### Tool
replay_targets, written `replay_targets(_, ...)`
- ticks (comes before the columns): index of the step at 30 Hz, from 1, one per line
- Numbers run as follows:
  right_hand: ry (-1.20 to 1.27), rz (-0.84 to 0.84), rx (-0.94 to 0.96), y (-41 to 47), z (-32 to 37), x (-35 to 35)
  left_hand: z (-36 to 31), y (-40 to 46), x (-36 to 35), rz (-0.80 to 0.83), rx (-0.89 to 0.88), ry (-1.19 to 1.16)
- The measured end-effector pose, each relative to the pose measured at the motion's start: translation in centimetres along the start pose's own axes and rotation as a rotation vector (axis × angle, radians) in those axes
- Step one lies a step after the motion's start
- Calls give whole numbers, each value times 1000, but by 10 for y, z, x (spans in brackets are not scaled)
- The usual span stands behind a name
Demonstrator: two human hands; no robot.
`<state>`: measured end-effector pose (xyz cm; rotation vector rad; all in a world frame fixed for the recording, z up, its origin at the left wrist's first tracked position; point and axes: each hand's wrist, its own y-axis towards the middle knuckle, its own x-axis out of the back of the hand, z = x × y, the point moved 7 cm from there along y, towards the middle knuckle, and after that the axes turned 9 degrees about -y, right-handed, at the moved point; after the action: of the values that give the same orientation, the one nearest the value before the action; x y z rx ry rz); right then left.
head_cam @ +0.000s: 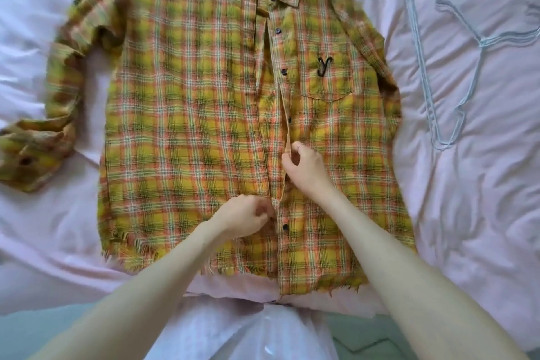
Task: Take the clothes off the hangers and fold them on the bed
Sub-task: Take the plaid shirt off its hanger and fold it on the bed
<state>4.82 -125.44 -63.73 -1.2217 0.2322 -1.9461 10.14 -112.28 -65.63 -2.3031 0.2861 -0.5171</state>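
Head view, near first: left hand (248, 215) pinches the plaid shirt (187, 114) at the lower placket, probably on a button, blur hides it. Just beyond, right hand (304, 168) pinches the opposite front edge, lifting it to line up the two fronts for buttoning. Shirt lies face-up, spread flat on the bed (467, 213), ready for folding. Farther right, hangers (447, 73) lie set aside, already emptied.
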Motion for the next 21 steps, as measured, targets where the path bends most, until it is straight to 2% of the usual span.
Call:
replay_targets(3, -57, 108, -3, 2, -2, -4, 16, 7, 23, -134, 178, -607)
replay_targets(5, -49, 214, -27, 9, -3, -8, 21, 16, 52, -294, 207, -767)
replay_targets(7, -28, 196, -61, 23, -3, -1, 19, 26, 84, -415, 177, -767)
replay_targets(9, -52, 71, -73, 47, 1, 16, 11, 37, 118, -504, 96, -665)
replay_targets(12, -139, -51, -19, 86, 20, 45, -2, 50, 160, -598, 14, -471)
replay_targets(14, -237, -110, 41, 123, 41, 66, -6, 63, 185, -648, -6, -422)
replay_targets(16, -369, -193, 106, 158, 63, 88, -8, 75, 200, -651, -6, -431)
replay_targets(18, -477, -236, 164, 202, 89, 106, -5, 92, 213, -637, 6, -536)
replay_targets(21, -644, -236, 276, 243, 118, 123, -14, 111, 205, -505, 23, -624)
